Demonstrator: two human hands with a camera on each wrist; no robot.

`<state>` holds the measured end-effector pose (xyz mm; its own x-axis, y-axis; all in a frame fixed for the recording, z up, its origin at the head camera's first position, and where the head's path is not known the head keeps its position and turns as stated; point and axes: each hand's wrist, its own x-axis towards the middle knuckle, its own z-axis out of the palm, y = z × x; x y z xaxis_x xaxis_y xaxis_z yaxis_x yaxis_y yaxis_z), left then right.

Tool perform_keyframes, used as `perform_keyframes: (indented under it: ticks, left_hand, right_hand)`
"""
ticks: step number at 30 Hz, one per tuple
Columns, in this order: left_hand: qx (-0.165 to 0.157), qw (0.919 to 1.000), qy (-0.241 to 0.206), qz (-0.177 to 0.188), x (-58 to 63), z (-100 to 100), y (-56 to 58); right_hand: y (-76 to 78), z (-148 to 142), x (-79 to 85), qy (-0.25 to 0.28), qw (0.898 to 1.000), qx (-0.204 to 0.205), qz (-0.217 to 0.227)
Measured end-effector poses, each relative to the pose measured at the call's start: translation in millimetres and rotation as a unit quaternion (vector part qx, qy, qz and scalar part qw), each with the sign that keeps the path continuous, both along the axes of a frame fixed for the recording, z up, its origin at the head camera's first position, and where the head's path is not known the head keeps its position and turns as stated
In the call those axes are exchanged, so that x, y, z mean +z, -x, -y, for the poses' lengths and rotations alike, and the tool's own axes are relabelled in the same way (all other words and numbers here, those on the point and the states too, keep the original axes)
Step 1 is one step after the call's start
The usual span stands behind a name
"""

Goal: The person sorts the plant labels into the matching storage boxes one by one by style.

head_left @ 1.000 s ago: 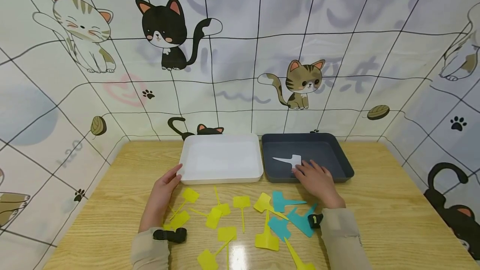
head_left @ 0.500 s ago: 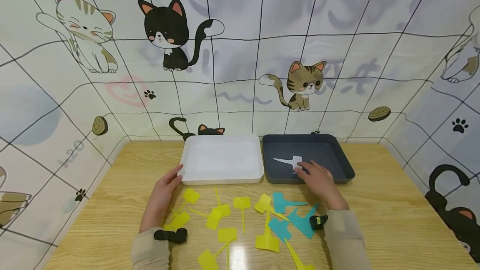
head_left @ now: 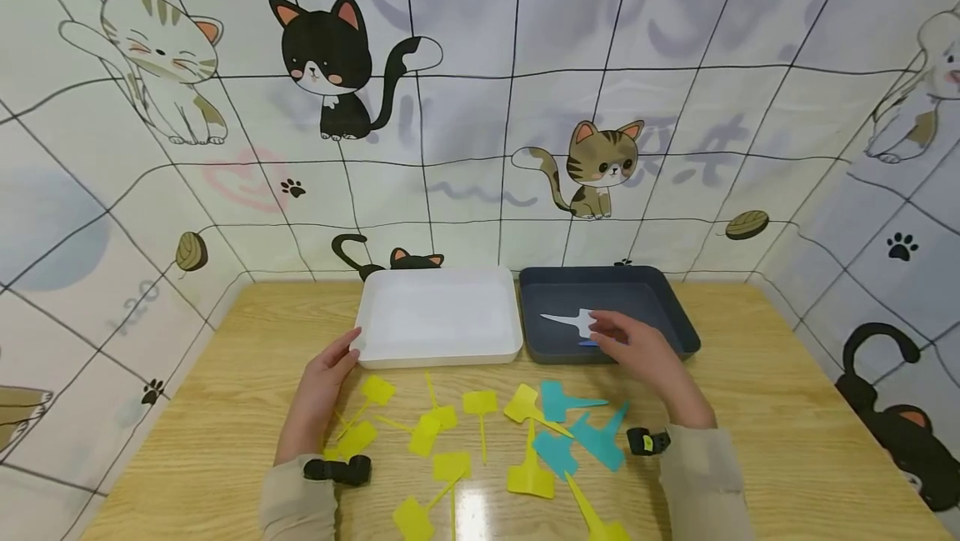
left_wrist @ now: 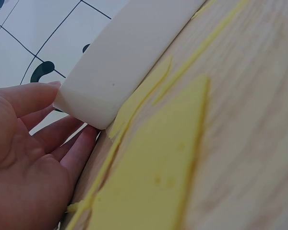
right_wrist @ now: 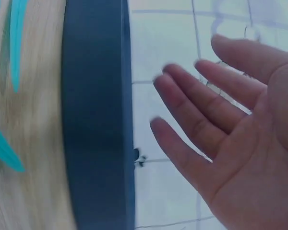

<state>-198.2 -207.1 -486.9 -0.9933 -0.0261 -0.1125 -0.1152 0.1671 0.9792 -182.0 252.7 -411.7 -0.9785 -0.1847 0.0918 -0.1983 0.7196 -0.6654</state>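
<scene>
My left hand [head_left: 325, 383] rests at the near left corner of the white tray [head_left: 438, 355], thumb and fingertips touching its side wall. In the left wrist view the fingers [left_wrist: 65, 125] look relaxed against that corner. Over the dark grey tray [head_left: 645, 295] hovers my right hand [head_left: 639, 353]; in the right wrist view its fingers [right_wrist: 194, 115] are spread and hold nothing. A white T-shaped plant label [head_left: 576, 321] lies in the dark tray, its head partly behind the fingertips. Beside it shows a bit of a blue label [head_left: 587, 343].
Several yellow plant labels [head_left: 531, 481] are scattered on the wooden table [head_left: 787, 424] in front of the trays. A few turquoise ones [head_left: 602, 443] lie to the right, some overlapping. A cat-patterned curtain [head_left: 465, 107] stands close behind the trays.
My right hand has lifted off the labels in the dark tray and drawn back to the right, letting go. The left hand stays at the white tray.
</scene>
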Motion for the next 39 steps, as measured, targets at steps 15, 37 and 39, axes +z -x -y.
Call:
perform_keyframes:
  ticks: [15,37,39]
  left_hand:
    - [-0.008,0.9998,0.016,-0.005,-0.2,2.1,-2.7]
    - [-0.008,1.0,0.002,-0.001,0.8,0.9,-5.7]
    - [-0.009,0.9999,0.004,-0.004,1.1,1.0,-5.6]
  right_hand:
    - [-45.3,16.0,5.5,-0.083,0.994,0.052,0.048]
    - [-45.8,-2.4,-23.6,-0.104,0.991,0.026,0.081]
    - [-44.4,-1.9,-25.2,-0.111,0.991,0.025,0.071]
